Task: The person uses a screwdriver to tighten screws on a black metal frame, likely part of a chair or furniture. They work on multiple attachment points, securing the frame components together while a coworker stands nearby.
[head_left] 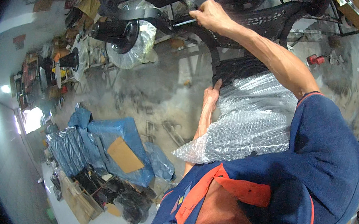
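My right hand [211, 16] is closed around a slim silver metal rod [185, 22], its exact kind unclear. The rod points left to a curved black part of a large chair-like frame [213, 55] with a perforated panel [262, 20]. Lower down, my left hand [211, 93] grips the edge of this black frame, thumb on top and the other fingers mostly hidden. Clear bubble wrap [249, 129] covers the near part of the frame and lies over my left forearm.
At left, a black cone-shaped part [115, 36] stands beside a plastic-wrapped round piece [130, 56]. Blue plastic-covered goods [118, 133] carry a cardboard sheet [125, 155] at lower left. A red item [316, 60] lies on the floor at right. Cardboard boxes [356, 19] stand at upper right.
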Demonstrator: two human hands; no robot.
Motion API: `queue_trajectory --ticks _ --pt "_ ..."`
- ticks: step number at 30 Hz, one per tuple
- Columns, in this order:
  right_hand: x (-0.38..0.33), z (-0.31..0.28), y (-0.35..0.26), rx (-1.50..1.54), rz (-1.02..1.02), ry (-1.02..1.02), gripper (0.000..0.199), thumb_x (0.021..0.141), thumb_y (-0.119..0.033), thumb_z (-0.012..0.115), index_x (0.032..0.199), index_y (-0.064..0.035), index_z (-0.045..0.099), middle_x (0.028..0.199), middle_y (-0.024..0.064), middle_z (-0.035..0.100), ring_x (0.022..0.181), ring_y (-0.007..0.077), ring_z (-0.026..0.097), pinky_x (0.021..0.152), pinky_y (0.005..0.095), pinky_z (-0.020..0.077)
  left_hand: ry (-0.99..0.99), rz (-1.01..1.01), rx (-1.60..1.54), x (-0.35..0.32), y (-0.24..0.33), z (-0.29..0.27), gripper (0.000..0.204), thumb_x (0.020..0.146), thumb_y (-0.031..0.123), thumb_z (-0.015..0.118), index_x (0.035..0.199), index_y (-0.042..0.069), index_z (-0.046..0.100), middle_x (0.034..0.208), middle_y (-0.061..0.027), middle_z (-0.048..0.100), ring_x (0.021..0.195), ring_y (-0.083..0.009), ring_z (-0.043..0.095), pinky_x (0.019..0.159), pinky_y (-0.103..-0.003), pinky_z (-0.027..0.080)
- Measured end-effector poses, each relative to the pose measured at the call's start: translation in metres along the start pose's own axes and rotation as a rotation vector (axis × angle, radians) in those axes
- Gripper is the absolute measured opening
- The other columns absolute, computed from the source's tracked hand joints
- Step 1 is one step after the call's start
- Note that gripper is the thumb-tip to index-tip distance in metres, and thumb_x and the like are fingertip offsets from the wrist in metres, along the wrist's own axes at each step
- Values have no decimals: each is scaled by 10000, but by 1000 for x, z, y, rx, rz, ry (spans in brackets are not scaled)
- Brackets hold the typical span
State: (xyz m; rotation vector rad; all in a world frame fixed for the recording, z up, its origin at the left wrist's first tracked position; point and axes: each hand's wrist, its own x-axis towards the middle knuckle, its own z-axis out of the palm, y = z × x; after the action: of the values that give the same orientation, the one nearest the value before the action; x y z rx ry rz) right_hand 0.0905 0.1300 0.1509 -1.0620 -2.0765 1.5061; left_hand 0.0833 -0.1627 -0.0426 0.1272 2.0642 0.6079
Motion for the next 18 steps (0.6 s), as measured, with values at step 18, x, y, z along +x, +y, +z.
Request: queue_trajectory --ticks 18 --pt "-16 19 21 -264 -716 294 266 880 -156 699 1041 55 674 782 247 681 775 423 684 722 498 541 -2 13 -16 -28 19 -7 938 835 699 665 1211 -160 623 1211 -284 660 1143 -336 636 972 -419 469"
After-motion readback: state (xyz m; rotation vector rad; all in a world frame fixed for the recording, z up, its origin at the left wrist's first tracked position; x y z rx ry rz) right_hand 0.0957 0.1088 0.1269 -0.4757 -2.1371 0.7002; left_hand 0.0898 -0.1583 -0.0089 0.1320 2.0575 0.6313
